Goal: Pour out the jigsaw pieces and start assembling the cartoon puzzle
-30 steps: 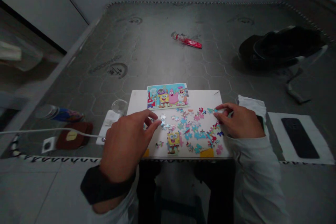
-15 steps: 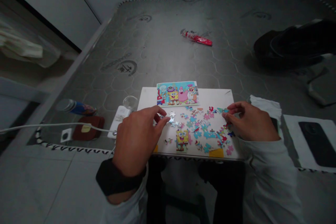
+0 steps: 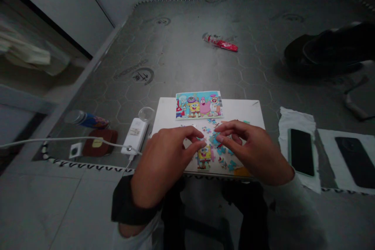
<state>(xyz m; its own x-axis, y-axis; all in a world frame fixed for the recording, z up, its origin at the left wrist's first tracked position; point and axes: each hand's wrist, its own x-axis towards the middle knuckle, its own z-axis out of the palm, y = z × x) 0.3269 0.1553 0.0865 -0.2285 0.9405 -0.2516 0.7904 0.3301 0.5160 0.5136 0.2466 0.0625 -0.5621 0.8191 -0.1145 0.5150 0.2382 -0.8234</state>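
Grey quilted mattress, white board at its near edge. Left hand and right hand rest over the board, fingertips facing and almost meeting. Each curls thumb and forefinger close together; can't tell if either pinches a piece. Puzzle pieces lie under and between the fingertips. Picture card sits just beyond the fingertips, phone right of the right hand.
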